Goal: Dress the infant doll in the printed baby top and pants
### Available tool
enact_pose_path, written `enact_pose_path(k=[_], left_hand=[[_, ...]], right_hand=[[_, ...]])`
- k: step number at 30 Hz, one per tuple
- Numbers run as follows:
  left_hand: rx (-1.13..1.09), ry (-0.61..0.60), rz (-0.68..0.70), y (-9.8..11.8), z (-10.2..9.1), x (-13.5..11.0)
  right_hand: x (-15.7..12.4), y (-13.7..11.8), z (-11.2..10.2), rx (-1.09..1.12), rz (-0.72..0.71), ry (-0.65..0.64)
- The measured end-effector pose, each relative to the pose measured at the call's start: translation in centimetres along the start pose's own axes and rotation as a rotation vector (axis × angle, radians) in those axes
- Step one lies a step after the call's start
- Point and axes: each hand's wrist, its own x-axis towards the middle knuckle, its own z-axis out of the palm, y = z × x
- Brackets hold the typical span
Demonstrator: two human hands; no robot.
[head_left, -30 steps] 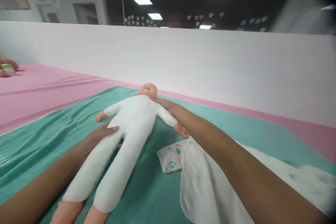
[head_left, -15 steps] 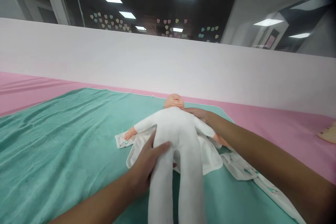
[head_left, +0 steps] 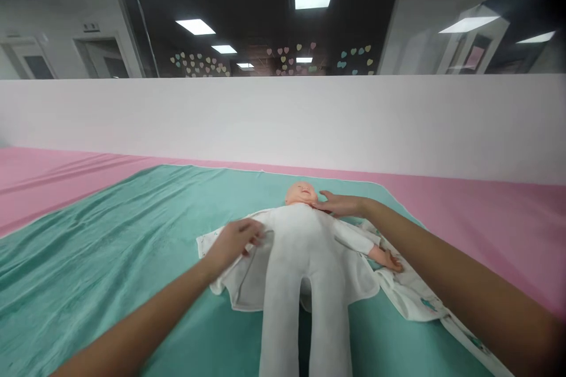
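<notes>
A baby doll with a white cloth body lies on its back, its head at the far end. Under it is spread a white baby garment with small prints at its cuffs. My left hand is over the doll's arm on the left, fingers bent and blurred at the tips; that doll arm is mostly hidden. Beside the doll's neck and shoulder rests my right hand, fingers stretched and somewhat apart, touching it. The doll's other arm points out to the right, its hand bare.
A green blanket with wrinkles on its left side lies over a pink surface. More printed white cloth trails off to the right under my forearm. A white low wall stands behind, with dark windows above.
My left hand has let go of the doll's hip and moved up to its arm on the left. My right hand stays by the neck. The camera view has levelled and tilted up.
</notes>
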Motion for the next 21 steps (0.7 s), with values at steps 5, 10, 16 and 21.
enact_pose_path(k=[5, 10, 16, 21], left_hand=[[0.293, 0.183, 0.103, -2.7, -4.9, 6.2], [0.368, 0.001, 0.207, -5.1, -5.7, 6.5], [0.316, -0.022, 0.252, -5.6, -6.0, 5.8], [-0.133, 0.001, 0.139, -5.7, -6.9, 6.0]], right_hand=[[-0.4, -5.7, 2.7, -0.475, -0.073, 0.472], [1.5, -11.1, 10.7, -0.737, -0.605, 0.159], [4.3, -12.8, 14.1, -0.855, -0.541, -0.157], [2.9, -13.8, 11.3, -0.776, -0.403, -0.106]])
